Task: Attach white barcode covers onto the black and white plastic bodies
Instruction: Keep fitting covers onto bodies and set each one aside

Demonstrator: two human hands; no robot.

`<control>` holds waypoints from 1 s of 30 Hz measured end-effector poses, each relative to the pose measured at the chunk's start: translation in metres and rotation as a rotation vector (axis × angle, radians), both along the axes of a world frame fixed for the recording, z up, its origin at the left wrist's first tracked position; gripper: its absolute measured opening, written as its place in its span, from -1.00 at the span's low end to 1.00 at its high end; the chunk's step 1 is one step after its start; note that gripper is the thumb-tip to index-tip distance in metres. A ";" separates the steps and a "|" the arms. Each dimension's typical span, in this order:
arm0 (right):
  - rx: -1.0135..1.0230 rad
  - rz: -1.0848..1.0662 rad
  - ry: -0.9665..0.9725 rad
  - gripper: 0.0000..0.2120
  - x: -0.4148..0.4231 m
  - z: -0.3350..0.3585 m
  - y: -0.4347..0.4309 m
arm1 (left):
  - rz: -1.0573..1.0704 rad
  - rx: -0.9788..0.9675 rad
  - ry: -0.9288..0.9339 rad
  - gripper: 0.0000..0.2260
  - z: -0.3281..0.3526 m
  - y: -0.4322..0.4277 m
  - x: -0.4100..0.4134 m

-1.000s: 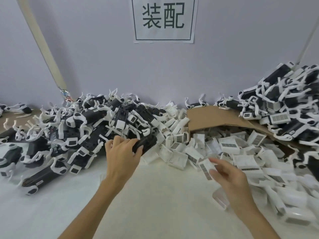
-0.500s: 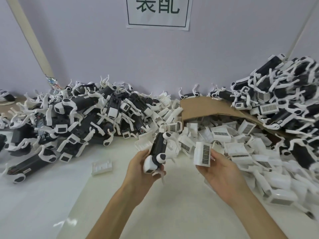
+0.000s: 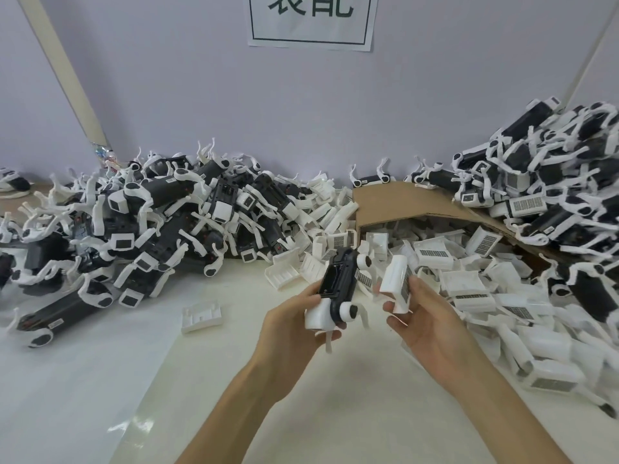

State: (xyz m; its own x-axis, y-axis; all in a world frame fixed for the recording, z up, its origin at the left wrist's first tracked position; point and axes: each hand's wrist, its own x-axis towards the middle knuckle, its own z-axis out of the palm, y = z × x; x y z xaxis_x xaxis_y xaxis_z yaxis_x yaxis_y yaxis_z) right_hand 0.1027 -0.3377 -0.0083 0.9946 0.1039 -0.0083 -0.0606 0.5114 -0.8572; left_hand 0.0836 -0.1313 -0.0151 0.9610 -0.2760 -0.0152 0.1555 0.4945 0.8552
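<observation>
My left hand [image 3: 288, 324] grips a black and white plastic body [image 3: 336, 289] upright above the white table, its open black recess facing me. My right hand [image 3: 422, 316] holds a white barcode cover [image 3: 397, 283] just to the right of the body, a small gap between the two parts. The cover stands on edge, with its barcode label turned toward my palm.
A heap of black and white bodies [image 3: 150, 229] fills the left. Loose barcode covers [image 3: 469, 279] spill from a cardboard box [image 3: 395, 202] at centre right. A second heap of bodies [image 3: 552, 182] rises at the right. One cover [image 3: 201, 315] lies alone on the table [image 3: 100, 396].
My left hand took a body from the left heap and brought it to the centre. My right hand lifted a cover and has turned it edge-on, close beside the body.
</observation>
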 end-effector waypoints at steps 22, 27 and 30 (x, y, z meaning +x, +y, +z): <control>-0.310 -0.189 -0.177 -0.60 -0.006 -0.001 0.007 | 0.184 0.516 -0.400 -0.34 -0.013 -0.033 -0.017; -0.405 -0.214 -0.221 -0.55 -0.006 -0.002 0.009 | 0.209 0.558 -0.407 -0.35 -0.014 -0.034 -0.016; -0.441 -0.239 -0.262 -0.59 -0.008 -0.002 0.012 | 0.220 0.596 -0.427 -0.34 -0.016 -0.033 -0.014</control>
State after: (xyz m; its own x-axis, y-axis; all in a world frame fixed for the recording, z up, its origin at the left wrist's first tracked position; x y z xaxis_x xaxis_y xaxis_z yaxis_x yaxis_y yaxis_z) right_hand 0.0951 -0.3261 -0.0104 0.9648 -0.0815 0.2501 0.2561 0.0747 -0.9638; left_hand 0.0694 -0.1645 -0.0313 0.9487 -0.1393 0.2839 -0.2975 -0.0885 0.9506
